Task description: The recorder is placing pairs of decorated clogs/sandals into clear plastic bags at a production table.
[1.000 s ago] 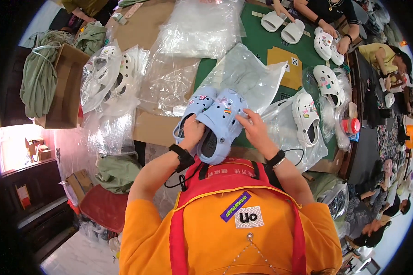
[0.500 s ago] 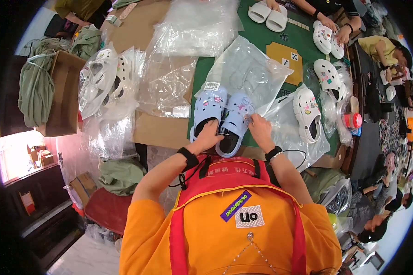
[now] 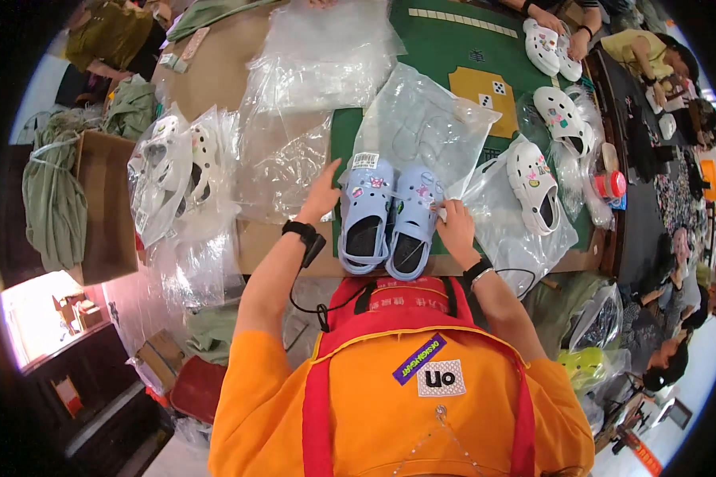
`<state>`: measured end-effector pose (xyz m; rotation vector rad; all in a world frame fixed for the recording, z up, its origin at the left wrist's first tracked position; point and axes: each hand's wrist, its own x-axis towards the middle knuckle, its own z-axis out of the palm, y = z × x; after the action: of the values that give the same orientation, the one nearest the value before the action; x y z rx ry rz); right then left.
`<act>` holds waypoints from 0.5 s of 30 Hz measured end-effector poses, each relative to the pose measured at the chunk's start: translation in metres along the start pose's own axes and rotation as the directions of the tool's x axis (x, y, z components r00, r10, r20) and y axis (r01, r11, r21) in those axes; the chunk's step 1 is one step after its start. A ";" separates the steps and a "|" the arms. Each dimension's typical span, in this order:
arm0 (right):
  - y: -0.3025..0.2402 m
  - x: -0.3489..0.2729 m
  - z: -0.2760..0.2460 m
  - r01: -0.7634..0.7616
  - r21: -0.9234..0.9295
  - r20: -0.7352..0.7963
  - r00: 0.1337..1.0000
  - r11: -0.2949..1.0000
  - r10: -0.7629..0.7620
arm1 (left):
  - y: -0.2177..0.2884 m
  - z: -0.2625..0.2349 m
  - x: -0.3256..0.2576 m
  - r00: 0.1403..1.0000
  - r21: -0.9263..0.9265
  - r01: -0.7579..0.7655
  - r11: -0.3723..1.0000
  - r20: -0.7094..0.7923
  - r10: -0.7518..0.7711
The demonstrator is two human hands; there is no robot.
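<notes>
A pair of light-blue clogs (image 3: 366,203) with charms and a white label on top lies heel toward me at the table's near edge. Their toe ends are partly under a clear plastic bag (image 3: 410,103), whose edge seems to cross the uppers. My left hand (image 3: 321,195) is beside the left clog, fingers extended and holding nothing. Against the right clog's outer side, my right hand (image 3: 457,229) pinches what looks like the bag's edge.
White clogs (image 3: 533,184) on clear plastic lie to the right, with another white clog (image 3: 563,119) and a red-lidded jar (image 3: 610,184) beyond. Bagged white clogs (image 3: 161,159) and a cardboard box (image 3: 107,207) are at left. A co-worker's hands (image 3: 547,22) touch white clogs.
My left hand has left the clogs' heel openings and moved to the left clog's outer side. My right hand stays by the right clog. White slides at the far edge are gone from view.
</notes>
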<state>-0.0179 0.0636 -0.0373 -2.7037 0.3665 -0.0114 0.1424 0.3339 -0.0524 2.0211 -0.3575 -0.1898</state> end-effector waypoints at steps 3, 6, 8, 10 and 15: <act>0.013 -0.013 0.021 -0.123 0.156 -0.201 0.967 0.980 0.153 | 0.015 0.013 0.013 0.913 0.176 0.285 0.942 0.249 -0.323; 0.012 -0.019 0.050 -0.209 0.658 -0.136 0.912 0.723 0.387 | -0.010 0.020 0.010 0.986 0.044 0.088 0.995 0.138 -0.094; 0.001 -0.021 0.034 -0.488 0.725 0.246 0.842 0.486 0.479 | -0.021 0.018 0.002 0.977 0.067 0.139 0.988 0.155 -0.148; -0.017 -0.017 0.013 -0.690 0.722 0.584 0.646 0.049 0.490 | -0.021 0.019 0.000 0.942 0.052 0.260 0.964 0.206 -0.265; -0.008 -0.021 0.042 -0.594 0.805 0.523 0.705 -0.005 0.478 | -0.024 0.033 -0.012 0.975 -0.043 0.219 0.975 0.050 -0.217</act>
<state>-0.0338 0.0925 -0.0718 -1.1219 0.9888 0.0956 0.1258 0.3203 -0.0894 2.0084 -0.1563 -0.3781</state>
